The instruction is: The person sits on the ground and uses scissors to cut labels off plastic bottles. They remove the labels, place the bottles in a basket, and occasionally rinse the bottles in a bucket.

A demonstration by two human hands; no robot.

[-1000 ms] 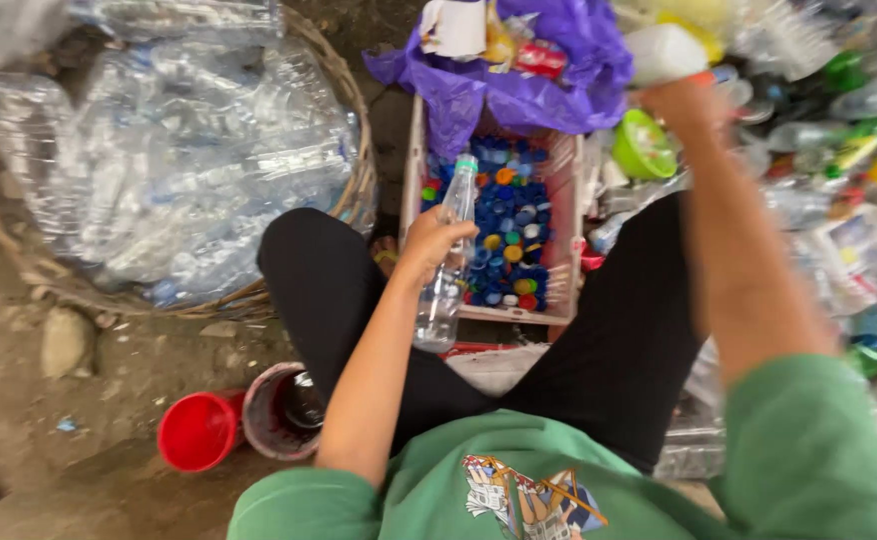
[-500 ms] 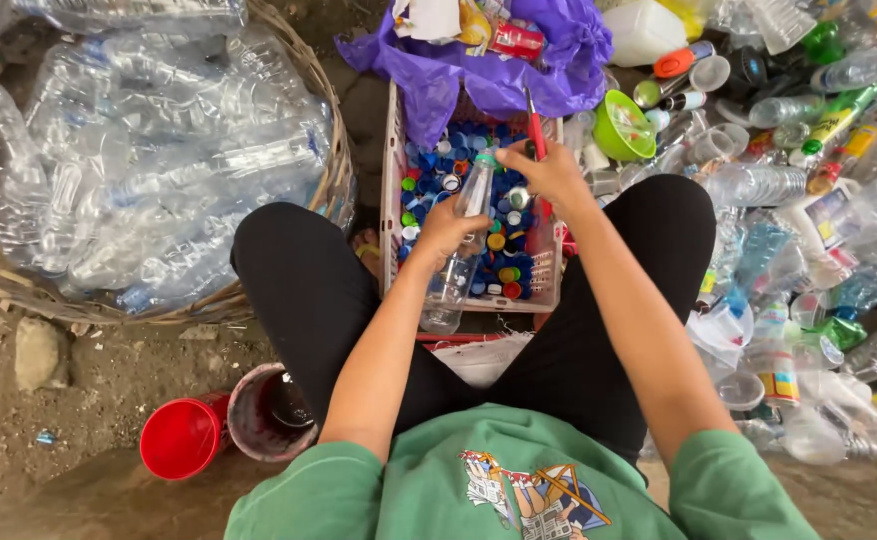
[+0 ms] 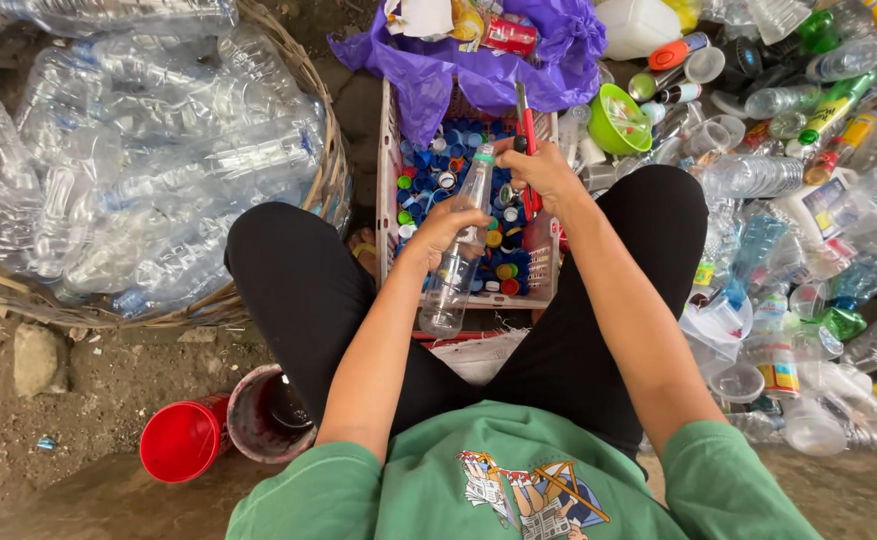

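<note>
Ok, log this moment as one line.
left hand: grips clear bottle | right hand: holds red-handled cutter at bottle neck | below: white crate of caps | wicker basket beside left leg

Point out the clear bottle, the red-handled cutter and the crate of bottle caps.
clear bottle (image 3: 456, 268), head view, on its body.
red-handled cutter (image 3: 527, 135), head view, on the handle.
crate of bottle caps (image 3: 389, 190), head view, on its left wall.
</note>
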